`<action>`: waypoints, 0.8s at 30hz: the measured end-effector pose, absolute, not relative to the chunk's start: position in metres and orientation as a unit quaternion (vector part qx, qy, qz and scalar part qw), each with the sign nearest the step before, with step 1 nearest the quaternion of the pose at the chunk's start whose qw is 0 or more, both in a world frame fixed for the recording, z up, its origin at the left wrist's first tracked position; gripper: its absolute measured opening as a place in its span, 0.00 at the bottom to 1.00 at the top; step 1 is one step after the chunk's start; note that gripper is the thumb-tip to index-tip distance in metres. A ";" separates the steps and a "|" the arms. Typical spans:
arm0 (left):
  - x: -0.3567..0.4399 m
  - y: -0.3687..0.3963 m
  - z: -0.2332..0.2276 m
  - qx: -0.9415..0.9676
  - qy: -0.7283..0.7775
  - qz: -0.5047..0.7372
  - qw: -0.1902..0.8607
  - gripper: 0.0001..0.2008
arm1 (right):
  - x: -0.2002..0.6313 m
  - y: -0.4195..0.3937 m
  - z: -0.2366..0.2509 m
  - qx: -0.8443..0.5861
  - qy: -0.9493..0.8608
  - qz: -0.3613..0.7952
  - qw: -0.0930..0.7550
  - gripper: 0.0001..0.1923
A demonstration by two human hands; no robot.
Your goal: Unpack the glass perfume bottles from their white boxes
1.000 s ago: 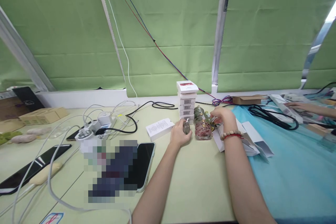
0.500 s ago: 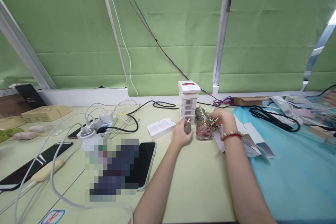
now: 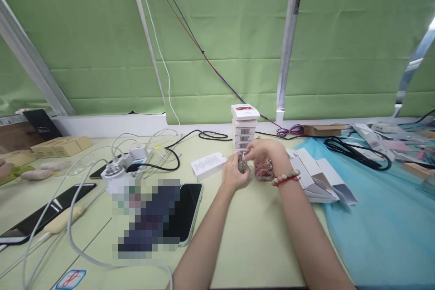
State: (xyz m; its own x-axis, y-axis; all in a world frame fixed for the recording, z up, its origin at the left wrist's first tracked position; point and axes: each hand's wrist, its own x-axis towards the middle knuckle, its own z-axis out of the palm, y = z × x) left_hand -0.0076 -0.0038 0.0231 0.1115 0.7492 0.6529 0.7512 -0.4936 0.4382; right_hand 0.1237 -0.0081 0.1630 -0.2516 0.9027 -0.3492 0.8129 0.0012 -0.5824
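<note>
My left hand (image 3: 234, 173) rests on the table, its fingers curled round a small clear glass bottle (image 3: 242, 166) with darkish contents. Reaching over from the right, my right hand (image 3: 267, 150) has its bent fingertips at the top of that bottle; whatever they pinch is too small to make out. Beneath the right hand, partly covered by it, stands a glass bottle with reddish contents (image 3: 264, 171). Just behind the left hand rises a stack of small white boxes (image 3: 244, 130) with barcodes. Another white box (image 3: 208, 166) lies flat to the left.
Opened white cartons (image 3: 319, 176) lie right of my right wrist on a blue sheet (image 3: 380, 231), near a coiled black cable (image 3: 356, 152). A phone (image 3: 185, 213), a tablet (image 3: 47, 210) and a charger with white cables (image 3: 117, 179) occupy the left side.
My right hand has moved left from beside the row of bottles to the top of the glass bottle in my left hand. The left hand has stayed in place.
</note>
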 end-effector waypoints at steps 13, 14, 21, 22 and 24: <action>-0.012 -0.003 0.024 -0.694 -0.480 -0.535 -0.038 0.15 | 0.101 0.017 0.134 -0.478 -0.812 0.261 0.210 0.04; -0.012 -0.003 0.024 -0.694 -0.480 -0.535 -0.043 0.15 | 0.101 0.017 0.135 -0.473 -0.815 0.258 0.212 0.05; -0.010 -0.003 0.024 -0.693 -0.495 -0.524 -0.016 0.16 | 0.099 0.023 0.127 -0.528 -0.786 0.242 0.211 0.11; -0.010 -0.003 0.024 -0.695 -0.497 -0.519 -0.011 0.17 | 0.100 0.023 0.125 -0.549 -0.778 0.235 0.197 0.09; -0.010 -0.003 0.024 -0.694 -0.502 -0.516 -0.010 0.18 | 0.100 0.022 0.124 -0.578 -0.769 0.215 0.167 0.11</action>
State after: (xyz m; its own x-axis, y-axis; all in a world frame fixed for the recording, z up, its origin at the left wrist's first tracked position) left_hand -0.0100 -0.0027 0.0236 -0.0354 0.7074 0.7060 0.6862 -0.4964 0.5318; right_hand 0.1004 0.0221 0.1244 -0.2769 0.9609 0.0083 0.8168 0.2399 -0.5247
